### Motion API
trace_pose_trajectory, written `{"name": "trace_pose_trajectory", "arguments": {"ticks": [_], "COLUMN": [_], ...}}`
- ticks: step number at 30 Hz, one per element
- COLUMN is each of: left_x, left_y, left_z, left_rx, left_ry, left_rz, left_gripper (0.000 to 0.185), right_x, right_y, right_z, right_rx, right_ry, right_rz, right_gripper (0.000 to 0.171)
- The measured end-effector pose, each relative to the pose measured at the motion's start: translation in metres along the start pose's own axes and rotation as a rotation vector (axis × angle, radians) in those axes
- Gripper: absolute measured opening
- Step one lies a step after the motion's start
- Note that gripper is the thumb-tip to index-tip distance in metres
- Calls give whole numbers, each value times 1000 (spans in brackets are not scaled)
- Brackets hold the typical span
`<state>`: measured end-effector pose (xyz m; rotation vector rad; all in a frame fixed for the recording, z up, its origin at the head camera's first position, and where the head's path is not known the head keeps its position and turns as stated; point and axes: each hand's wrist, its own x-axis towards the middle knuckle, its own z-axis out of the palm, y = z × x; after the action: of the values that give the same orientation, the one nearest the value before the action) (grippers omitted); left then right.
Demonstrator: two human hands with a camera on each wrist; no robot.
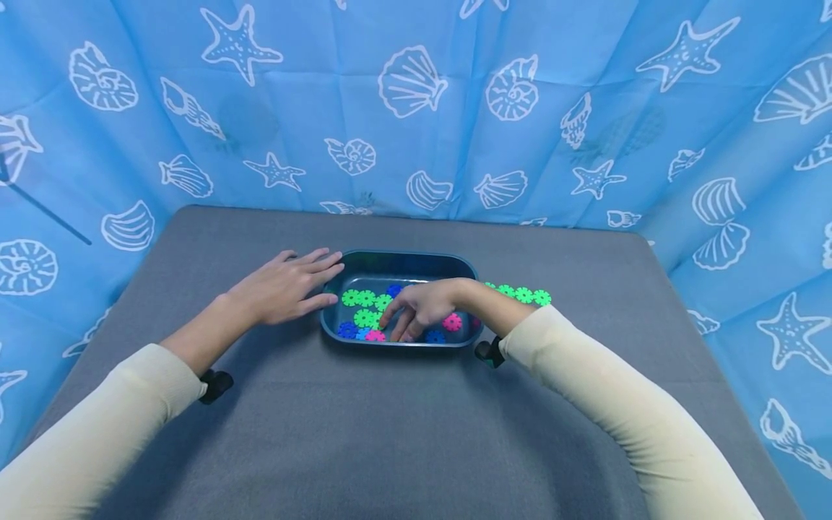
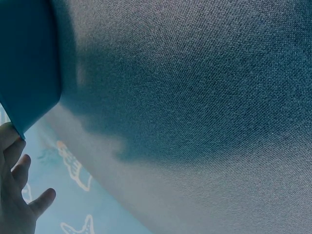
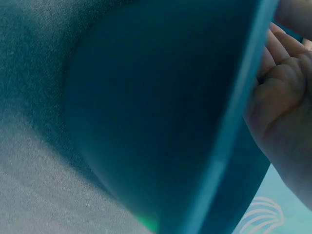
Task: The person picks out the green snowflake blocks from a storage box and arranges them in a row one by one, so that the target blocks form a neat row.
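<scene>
Snowflake-shaped plastic building discs lie in a dark blue tray (image 1: 403,345): several green discs (image 1: 366,298) at its left, a pink disc (image 1: 452,322) at the right, blue discs (image 1: 347,330) near the front. My left hand (image 1: 289,285) rests with fingers spread at the tray's left rim, its fingertips touching the edge in the left wrist view. Inside the tray, my right hand (image 1: 425,307) reaches down with fingers apart, the index fingertip against a green disc. In the right wrist view the tray wall hides its fingertips.
To the right of the tray, a row of joined green discs (image 1: 523,295) lies on the grey table (image 1: 390,426), partly behind the right forearm. A blue curtain (image 1: 455,108) with shell and starfish prints hangs along the table's back and sides.
</scene>
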<state>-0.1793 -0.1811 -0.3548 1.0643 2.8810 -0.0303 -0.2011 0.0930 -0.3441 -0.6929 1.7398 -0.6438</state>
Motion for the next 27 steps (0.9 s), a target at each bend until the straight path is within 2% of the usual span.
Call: {"name": "trace_pose_trajectory", "arguments": {"ticks": [10, 19, 27], "left_x": [1, 1, 1], "left_y": [0, 1, 2], "left_z": [2, 0, -1], "left_rx": [-8, -6, -7], "left_ry": [-7, -10, -3], "left_rz": [-2, -12, -16], "left_gripper": [66, 66, 66], "right_x": [2, -8, -14], "right_y": [1, -5, -8], "right_z": [1, -1, -1], "right_rx": [-36, 53, 70], "right_ry": [-2, 20, 26], "right_rz": [-20, -83, -108], "right_gripper": [42, 40, 45]}}
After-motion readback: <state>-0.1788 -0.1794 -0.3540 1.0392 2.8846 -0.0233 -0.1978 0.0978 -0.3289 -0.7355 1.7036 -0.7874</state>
